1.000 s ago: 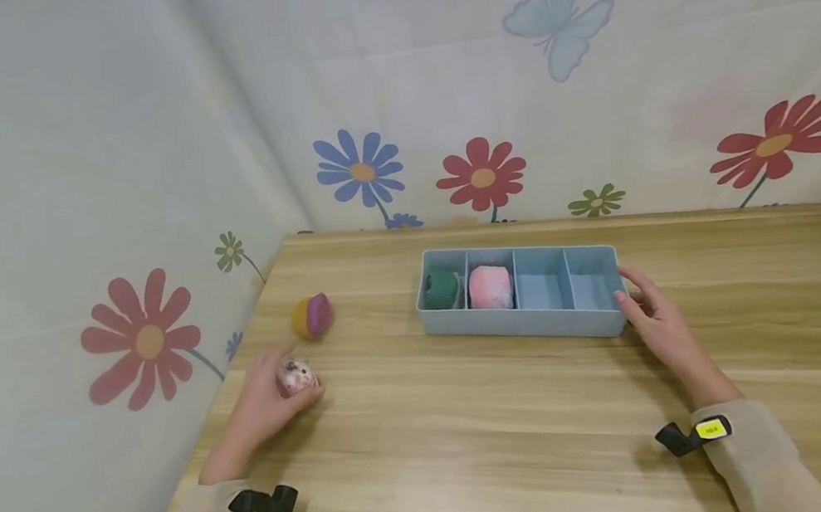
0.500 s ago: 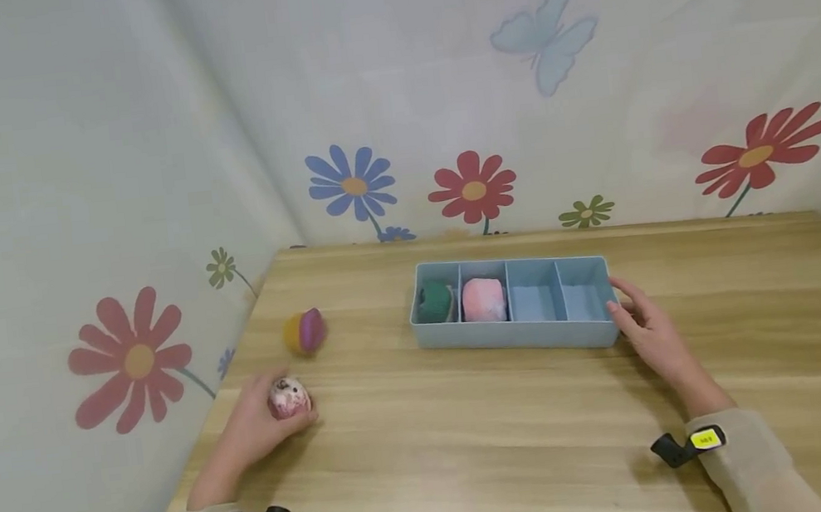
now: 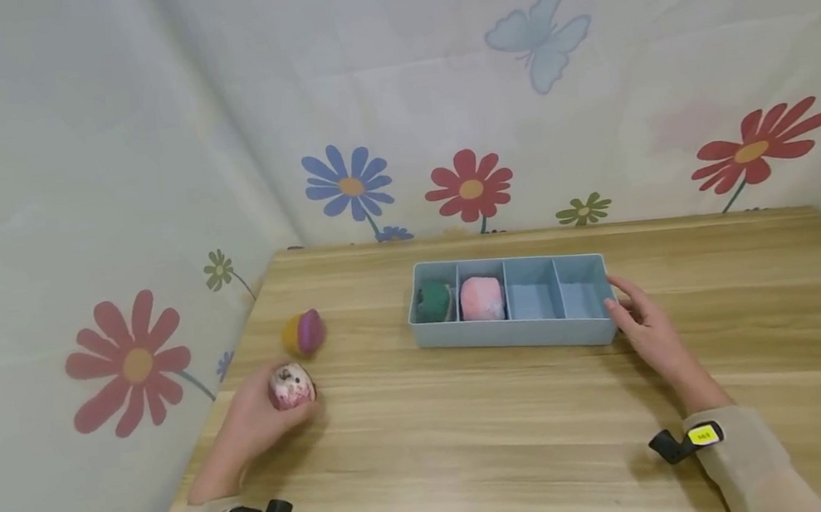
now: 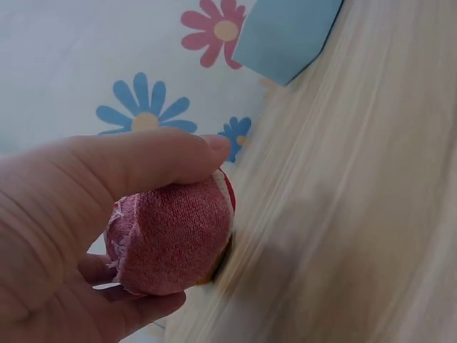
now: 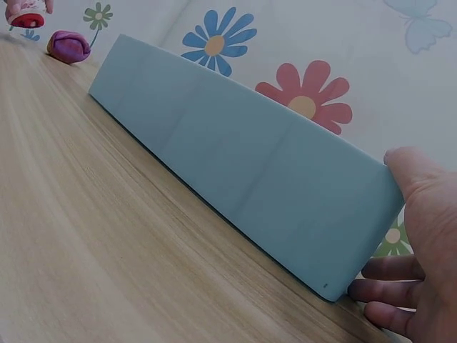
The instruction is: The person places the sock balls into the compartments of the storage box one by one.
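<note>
From my remote feed, the right wrist view shows only the outer wall of the blue box (image 3: 512, 334), hiding its contents; the left wrist view cuts the box off at the top edge. Head view: green bundle (image 3: 434, 303) in the leftmost compartment, partly hidden by the front wall, pale pink bundle (image 3: 482, 298) in the next. Left hand (image 3: 258, 418): thumb and fingers curled around a pink-and-white ball (image 3: 292, 387) above the table (image 3: 439, 453), near a yellow-and-purple bundle (image 3: 303, 334). Right hand (image 3: 651, 331): grips the box's right end, some fingertips hidden.
</note>
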The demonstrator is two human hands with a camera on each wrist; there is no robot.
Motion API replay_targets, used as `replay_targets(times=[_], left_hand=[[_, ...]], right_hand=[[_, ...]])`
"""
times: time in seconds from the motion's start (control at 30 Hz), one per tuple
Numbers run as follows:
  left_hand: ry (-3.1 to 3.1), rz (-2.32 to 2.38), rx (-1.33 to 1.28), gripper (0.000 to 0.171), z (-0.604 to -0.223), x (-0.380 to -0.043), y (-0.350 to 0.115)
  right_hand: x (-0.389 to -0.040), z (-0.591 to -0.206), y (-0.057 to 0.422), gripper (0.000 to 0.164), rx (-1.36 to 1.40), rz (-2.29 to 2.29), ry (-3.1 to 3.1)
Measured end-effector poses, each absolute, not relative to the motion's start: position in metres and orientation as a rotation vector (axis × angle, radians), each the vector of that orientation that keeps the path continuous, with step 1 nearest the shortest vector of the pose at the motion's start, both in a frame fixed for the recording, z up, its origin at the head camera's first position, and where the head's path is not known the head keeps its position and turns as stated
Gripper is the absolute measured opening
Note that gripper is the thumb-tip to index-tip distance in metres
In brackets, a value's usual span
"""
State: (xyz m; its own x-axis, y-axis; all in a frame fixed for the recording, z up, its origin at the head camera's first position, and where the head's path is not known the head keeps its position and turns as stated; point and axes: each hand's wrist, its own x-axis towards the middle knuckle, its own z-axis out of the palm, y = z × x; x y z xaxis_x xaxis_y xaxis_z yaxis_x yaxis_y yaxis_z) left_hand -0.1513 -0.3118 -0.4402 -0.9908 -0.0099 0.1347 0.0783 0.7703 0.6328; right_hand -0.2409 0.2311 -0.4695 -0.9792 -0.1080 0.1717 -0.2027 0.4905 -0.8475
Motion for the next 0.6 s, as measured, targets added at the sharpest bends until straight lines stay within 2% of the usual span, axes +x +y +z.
replay_targets(times=[0.33, 0.6], left_hand=[[-2.745, -1.13, -0.229, 0.083, -0.433, -0.182, -0.269], [-2.681, -1.143, -0.357, 0.076, -0.43, -0.177, -0.264]], right_hand=[[-0.237, -0.459, 0.246, 0.052, 0.233, 1.466, -2.628], [-0.241, -0.465, 0.227, 0.052, 0.241, 1.473, -2.665]])
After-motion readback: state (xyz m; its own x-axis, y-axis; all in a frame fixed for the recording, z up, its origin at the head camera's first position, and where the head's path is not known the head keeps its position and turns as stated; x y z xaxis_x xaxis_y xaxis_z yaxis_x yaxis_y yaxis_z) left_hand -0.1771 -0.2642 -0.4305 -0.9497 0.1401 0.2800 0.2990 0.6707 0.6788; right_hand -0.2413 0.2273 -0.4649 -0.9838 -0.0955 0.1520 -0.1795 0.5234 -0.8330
